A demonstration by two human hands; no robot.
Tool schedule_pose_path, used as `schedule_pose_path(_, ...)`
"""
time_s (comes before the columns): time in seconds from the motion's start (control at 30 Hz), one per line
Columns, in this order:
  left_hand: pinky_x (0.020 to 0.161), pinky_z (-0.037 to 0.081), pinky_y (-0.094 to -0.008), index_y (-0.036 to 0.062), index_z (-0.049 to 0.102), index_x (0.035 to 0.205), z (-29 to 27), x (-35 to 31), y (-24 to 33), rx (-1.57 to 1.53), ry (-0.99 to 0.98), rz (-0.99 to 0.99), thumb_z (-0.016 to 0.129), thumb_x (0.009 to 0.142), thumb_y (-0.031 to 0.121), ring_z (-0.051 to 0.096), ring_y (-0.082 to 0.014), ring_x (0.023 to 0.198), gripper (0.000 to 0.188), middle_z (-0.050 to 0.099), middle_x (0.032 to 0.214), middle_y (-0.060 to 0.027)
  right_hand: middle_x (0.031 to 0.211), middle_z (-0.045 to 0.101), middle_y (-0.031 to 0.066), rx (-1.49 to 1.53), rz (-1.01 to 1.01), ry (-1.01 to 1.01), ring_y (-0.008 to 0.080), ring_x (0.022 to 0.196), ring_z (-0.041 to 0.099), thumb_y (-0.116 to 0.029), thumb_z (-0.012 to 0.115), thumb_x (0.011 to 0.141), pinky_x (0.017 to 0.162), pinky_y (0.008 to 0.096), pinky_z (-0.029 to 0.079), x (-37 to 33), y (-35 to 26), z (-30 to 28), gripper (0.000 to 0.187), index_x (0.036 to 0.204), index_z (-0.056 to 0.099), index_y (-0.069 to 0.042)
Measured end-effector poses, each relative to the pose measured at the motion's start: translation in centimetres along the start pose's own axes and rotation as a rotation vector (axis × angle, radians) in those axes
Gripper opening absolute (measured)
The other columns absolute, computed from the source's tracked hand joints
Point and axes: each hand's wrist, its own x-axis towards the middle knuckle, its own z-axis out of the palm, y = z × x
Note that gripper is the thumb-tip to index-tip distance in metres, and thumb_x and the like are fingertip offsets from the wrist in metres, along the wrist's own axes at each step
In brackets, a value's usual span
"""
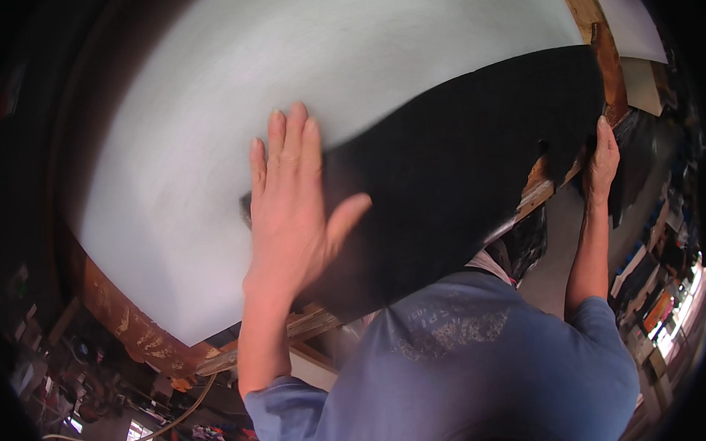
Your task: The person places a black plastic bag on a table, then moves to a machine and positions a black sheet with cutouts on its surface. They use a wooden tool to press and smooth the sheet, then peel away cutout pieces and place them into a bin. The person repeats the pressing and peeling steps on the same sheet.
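A large white sheet [200, 140] covers a wooden frame, and a piece of black sheet material [453, 169] with a curved upper edge lies over its lower right part. My left hand [287, 184] rests flat with fingers stretched out, across the black piece's left end and the white surface. At the right corner of the black piece, my right hand [601, 162] holds its edge, thumb side upward; most of its fingers are hidden. The black piece has an irregular notch at its lower edge, where bare wood shows.
A worn brown wooden rail [129, 317] borders the lower left, and another brown wooden rail [610, 75] runs along the right. A thin pale hose [180, 417] curves below the frame. Cluttered boards and goods [655, 286] stand at the right on the floor.
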Motion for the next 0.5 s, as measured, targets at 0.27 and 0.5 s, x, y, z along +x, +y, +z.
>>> schedule_pose_path(0.27, 0.126, 0.015, -0.0678, 0.0000, 0.043, 0.159, 2.7, 0.0, 0.2, 0.226, -0.147, -0.028, 0.083, 0.082, 0.051, 0.026, -0.0488, 0.158, 0.101, 0.037, 0.170, -0.0168, 0.082, 0.059, -0.0082, 0.039, -0.085, 0.115, 0.0016, 0.068, 0.047, -0.033, 0.065, 0.109, 0.063, 0.0199, 0.037, 0.3, 2.1, -0.7, 0.024, 0.100, 0.069, -0.012)
schedule_pose_path(0.5, 0.126, 0.018, -0.0660, 0.0077, 0.049, 0.156, 3.7, -0.2, 1.2, 0.120, -0.142, 0.045, 0.088, 0.079, 0.038, 0.033, -0.0401, 0.158, 0.091, 0.042, 0.168, -0.0132, 0.081, 0.060, -0.0077, 0.103, -0.037, 0.149, 0.0016, 0.066, 0.047, -0.033, 0.066, 0.108, 0.060, 0.0195, 0.035, 0.2, 2.2, -0.4, 0.023, 0.098, 0.067, -0.013)
